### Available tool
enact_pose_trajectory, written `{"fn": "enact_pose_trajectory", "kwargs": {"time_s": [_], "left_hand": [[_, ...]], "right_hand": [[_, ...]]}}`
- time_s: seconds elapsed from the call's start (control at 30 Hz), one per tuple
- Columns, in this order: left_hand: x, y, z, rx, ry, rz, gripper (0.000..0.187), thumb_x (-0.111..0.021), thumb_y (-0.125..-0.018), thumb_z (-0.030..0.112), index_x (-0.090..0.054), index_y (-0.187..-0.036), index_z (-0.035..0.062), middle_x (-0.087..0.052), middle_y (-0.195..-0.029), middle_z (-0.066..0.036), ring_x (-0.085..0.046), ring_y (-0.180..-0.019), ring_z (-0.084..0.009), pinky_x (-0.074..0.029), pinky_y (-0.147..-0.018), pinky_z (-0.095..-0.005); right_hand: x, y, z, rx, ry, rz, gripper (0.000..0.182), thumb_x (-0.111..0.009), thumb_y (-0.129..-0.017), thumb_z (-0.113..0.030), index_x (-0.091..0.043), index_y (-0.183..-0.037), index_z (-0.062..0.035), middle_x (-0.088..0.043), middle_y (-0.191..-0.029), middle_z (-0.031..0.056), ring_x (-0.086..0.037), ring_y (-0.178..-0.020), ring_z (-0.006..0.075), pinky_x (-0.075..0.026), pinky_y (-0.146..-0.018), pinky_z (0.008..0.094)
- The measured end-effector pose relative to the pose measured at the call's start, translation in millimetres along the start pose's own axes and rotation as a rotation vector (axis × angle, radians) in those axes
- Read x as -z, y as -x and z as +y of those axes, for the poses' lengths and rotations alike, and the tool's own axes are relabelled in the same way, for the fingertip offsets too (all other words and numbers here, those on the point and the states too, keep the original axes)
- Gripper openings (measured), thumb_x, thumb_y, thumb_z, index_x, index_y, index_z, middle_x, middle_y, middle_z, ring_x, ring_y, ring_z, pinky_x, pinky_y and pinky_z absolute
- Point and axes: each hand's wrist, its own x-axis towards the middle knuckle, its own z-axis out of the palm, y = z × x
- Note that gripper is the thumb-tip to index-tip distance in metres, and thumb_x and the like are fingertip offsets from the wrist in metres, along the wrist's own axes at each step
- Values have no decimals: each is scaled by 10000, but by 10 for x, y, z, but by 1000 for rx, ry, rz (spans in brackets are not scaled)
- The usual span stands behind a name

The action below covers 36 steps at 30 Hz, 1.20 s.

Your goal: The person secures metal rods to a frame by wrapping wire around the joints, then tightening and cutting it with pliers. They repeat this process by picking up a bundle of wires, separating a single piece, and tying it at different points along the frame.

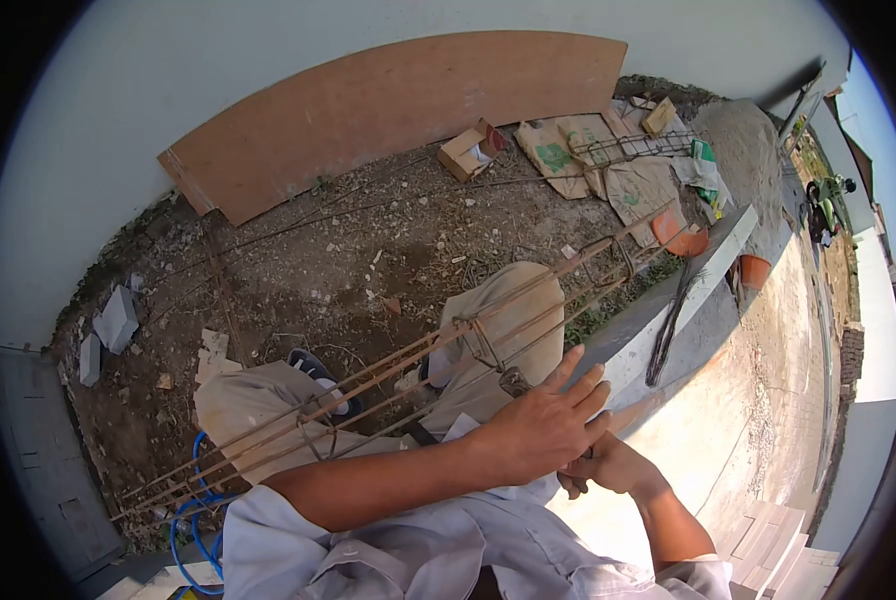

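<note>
A long cage of rusty steel rods with square stirrups lies slantwise over the person's knees. At its near side is my left hand, fingers stretched out and spread, palm down, with nothing visible between them. A small dark piece, too unclear to name, shows beside its thumb side. My right hand is curled just below and right of the left fingers, partly covered by them. Something dark shows at its fingertips, too small to make out. A bundle of dark thin wires rests on the grey ledge.
A curved brown board leans against the wall. Beyond the cage are an open cardboard box, paper sacks, a sand pile and an orange bucket. Blue hose and pale blocks lie at left.
</note>
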Motion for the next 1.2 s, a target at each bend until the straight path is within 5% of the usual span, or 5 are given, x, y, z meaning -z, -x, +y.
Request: {"fn": "enact_pose_trajectory", "kwargs": {"time_s": [0.17, 0.3, 0.6, 0.9, 1.2], "left_hand": [[291, 248, -265, 536, 497, 62, 442, -716, -918, 128, -643, -1325, -29, -644, -1347, -240, -599, -1292, -391, -492, -1067, -464], [377, 310, -502, 555, 585, 63, 287, -631, -965, 32, -685, -1234, -54, -715, -1180, -256, -670, -1130, -439, -520, -1016, -469], [483, 322, -609, 619, 571, 173, 229, -599, -990, 4, -726, -1175, -38, -746, -1097, -214, -736, -1013, -337, -574, -888, -403], [553, 403, -461, 742, 1150, -44, 300, -562, -1014, -1, -737, -1258, -18, -774, -1200, -100, -732, -982, -163, -573, -858, -327], [348, 659, -467, 755, 1744, 62, 263, -639, -1000, -4, -750, -1237, -26, -756, -1196, -136, -695, -950, -137, -548, -794, -269]], "right_hand": [[-94, -58, -56, 82, 355, 213, 267, -751, -1004, -247, -709, -965, 13, -698, -748, 77, -674, -678, 157, -546, -638, 322], [26, -107, -77, 191, 661, 333, 315, -756, -1005, -300, -723, -980, 12, -706, -747, 60, -661, -677, 147, -548, -647, 330], [223, -325, 288, 123, 42, -336, 345, -846, -915, -299, -761, -1022, 18, -710, -739, 62, -661, -688, 133, -523, -634, 290], [122, -47, 23, 111, 114, -88, 360, -931, -823, -290, -803, -1018, -15, -706, -754, -6, -636, -691, 89, -479, -612, 263], [105, -186, 151, 202, -89, -387, 365, -901, -835, -204, -795, -1083, 42, -785, -899, 94, -689, -734, 128, -541, -683, 268]]}}
